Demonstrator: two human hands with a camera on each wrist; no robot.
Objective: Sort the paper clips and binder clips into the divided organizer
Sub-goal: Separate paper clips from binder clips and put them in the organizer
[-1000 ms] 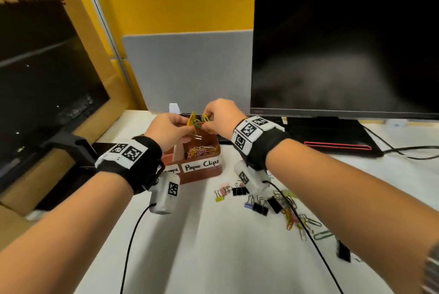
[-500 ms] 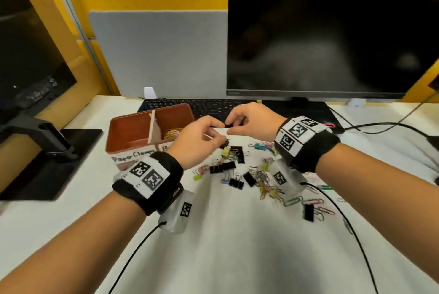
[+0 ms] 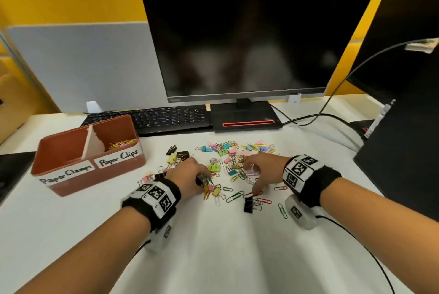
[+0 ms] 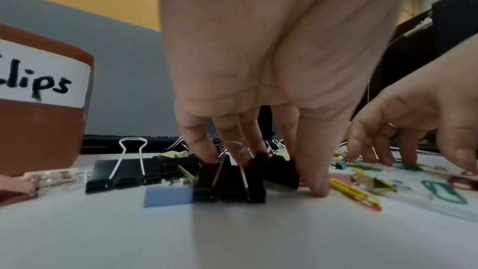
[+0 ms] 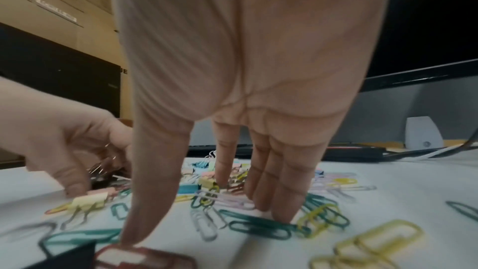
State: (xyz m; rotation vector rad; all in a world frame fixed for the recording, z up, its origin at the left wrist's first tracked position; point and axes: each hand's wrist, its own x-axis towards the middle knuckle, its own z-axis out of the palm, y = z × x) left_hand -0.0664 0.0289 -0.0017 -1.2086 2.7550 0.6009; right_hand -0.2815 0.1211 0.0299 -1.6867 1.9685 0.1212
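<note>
Brown organizer [image 3: 71, 182] stands at the left on the white surface [image 3: 213, 246], some paper clips [image 3: 122, 144] in its right compartment. Left hand [image 3: 187, 177] has its fingers [image 4: 201, 146] curled around black binder clips [image 4: 230, 179]. Right hand [image 3: 266, 170] spreads straight fingers [image 5: 282, 187], pressing loose paper clips [image 5: 258, 226].

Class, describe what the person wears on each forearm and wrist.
Both forearms are bare, no sleeves. Each wrist has a black band with white square-code tags, and under it a white camera pod with a thin black cable.
</note>
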